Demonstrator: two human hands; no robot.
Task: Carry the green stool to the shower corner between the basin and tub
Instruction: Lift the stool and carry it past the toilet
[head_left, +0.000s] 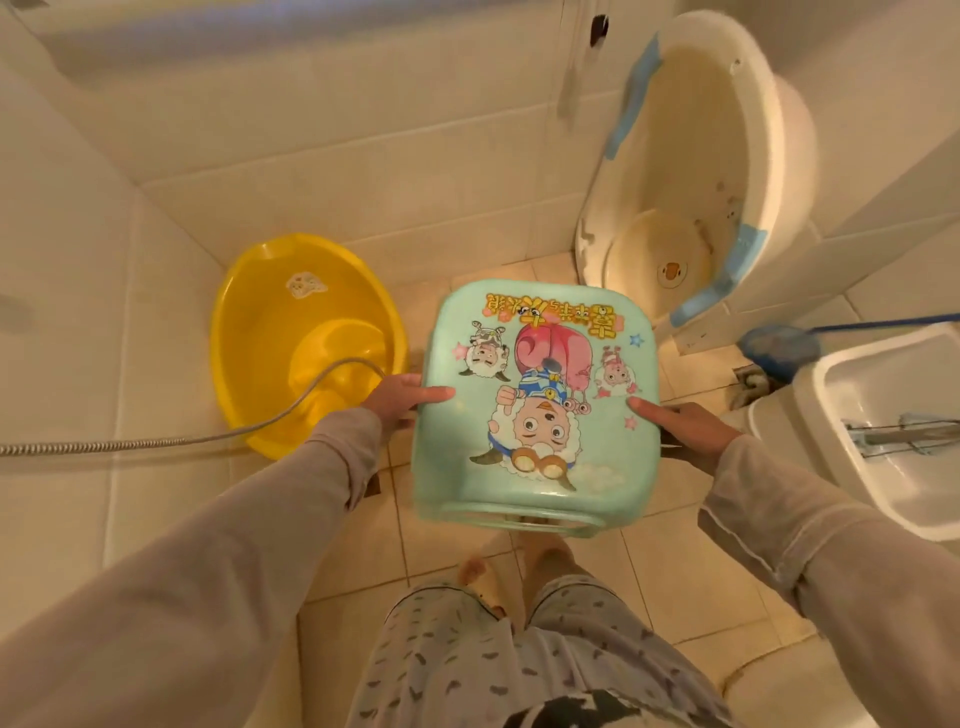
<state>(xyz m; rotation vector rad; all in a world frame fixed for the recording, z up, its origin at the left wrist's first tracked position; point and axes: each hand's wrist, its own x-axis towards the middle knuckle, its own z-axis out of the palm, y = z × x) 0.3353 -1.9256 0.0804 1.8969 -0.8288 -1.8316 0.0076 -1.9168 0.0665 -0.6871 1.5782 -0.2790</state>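
The green stool (537, 405) has a pale mint square seat printed with cartoon sheep, and I see it from above, held off the tiled floor in the middle of the view. My left hand (400, 400) grips its left edge with the thumb on the seat. My right hand (685, 423) grips the right edge the same way. A yellow basin (306, 338) lies on the floor to the left of the stool. A white baby tub (696, 156) with blue trim leans upright against the wall at the back right. The stool's legs are hidden under the seat.
A metal shower hose (156, 441) runs from the left edge into the yellow basin. A white washbasin (893, 415) juts in at the right, with a blue brush (779, 345) beside it. Tiled walls meet in the corner behind. My legs and feet (519, 571) stand below the stool.
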